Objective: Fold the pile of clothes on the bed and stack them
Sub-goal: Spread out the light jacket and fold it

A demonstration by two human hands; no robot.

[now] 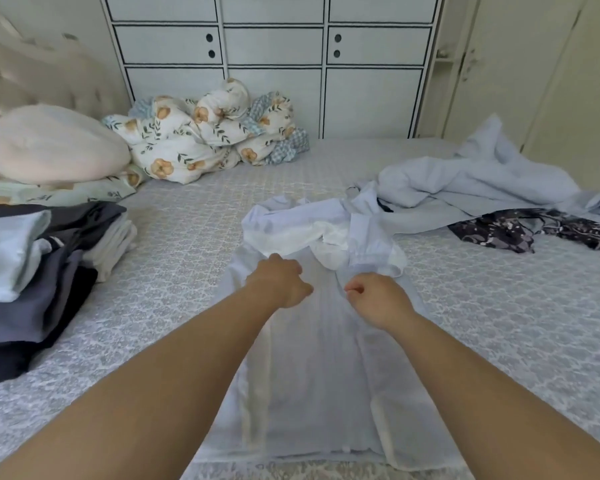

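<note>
The pale blue shirt (312,375) lies flat along the middle of the frame, running from the bottom edge up to the centre, so that I have a long smooth panel to fold against; its upper part, with a white lining showing, is bunched and rumpled just above my hands. My left hand (281,282) rests on the cloth at centre with fingers curled under, and I cannot tell whether that grip has fabric pinched or only presses down. My right hand (378,296), just beside it, has its grip closed, finger and thumb seemingly nipping a small fold of the thin fabric, probably to draw the crumpled top straight. The cloth looks light, soft and slightly sheer, creasing easily. At the left edge sits the stack of folded clothes (39,271), dark navy, grey and pale blue layers, kept well apart for room. In the upper right lie the unfolded garments (465,188), pale blue and limp, with a dark floral piece (520,230) beside them. All rest on the bed (187,237), its cover a quilted lattice pattern.
</note>
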